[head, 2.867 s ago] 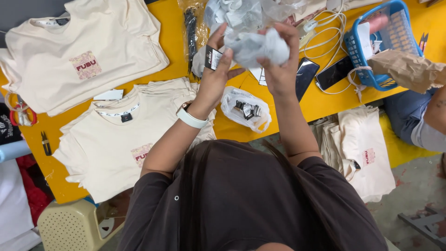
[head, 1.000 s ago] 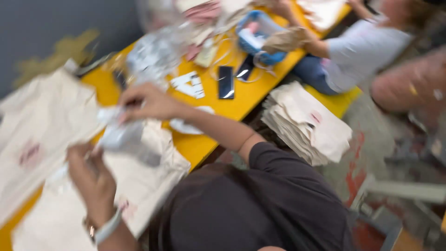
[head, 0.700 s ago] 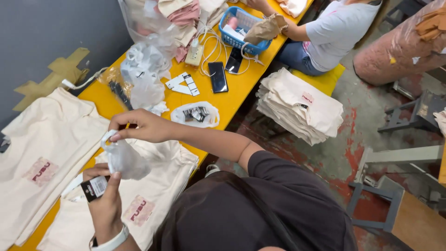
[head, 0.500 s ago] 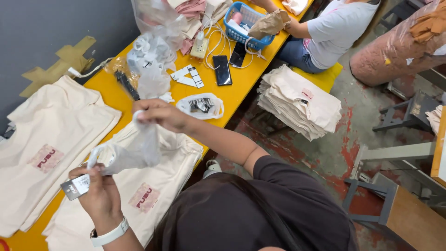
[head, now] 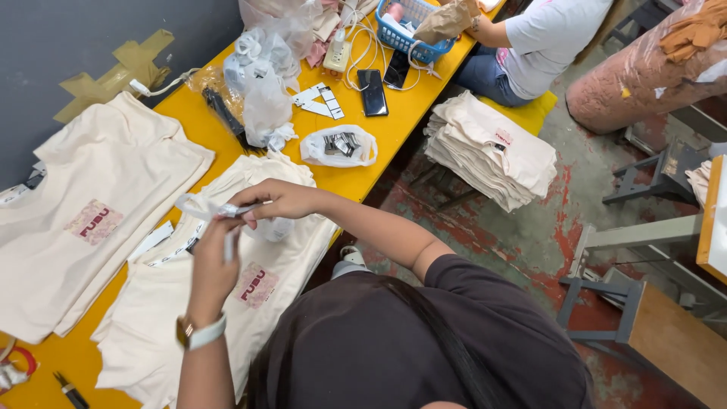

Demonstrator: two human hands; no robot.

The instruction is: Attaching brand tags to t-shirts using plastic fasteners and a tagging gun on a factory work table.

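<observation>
My left hand [head: 212, 269] and my right hand [head: 276, 201] are raised over a stack of cream T-shirts [head: 163, 326] with a red chest print. Both pinch a crumpled clear plastic bag [head: 203, 206]; a white lump of it hangs below my right hand. A thin white item sticks down from my left fingers. A watch with a white strap is on my left wrist. A second stack of cream T-shirts [head: 91, 212] lies to the left on the yellow table [head: 379, 140].
Farther along the table lie a small clear bag of dark clips [head: 339, 145], bunched plastic bags [head: 261, 83], white tags [head: 319, 101], two phones [head: 372, 81], cables and a blue basket [head: 409, 26]. Another person sits at the far end beside a T-shirt stack [head: 492, 148].
The camera view has swung round along the table. My hands have drawn closer together, and the plastic bag is now bunched small between them instead of spread out.
</observation>
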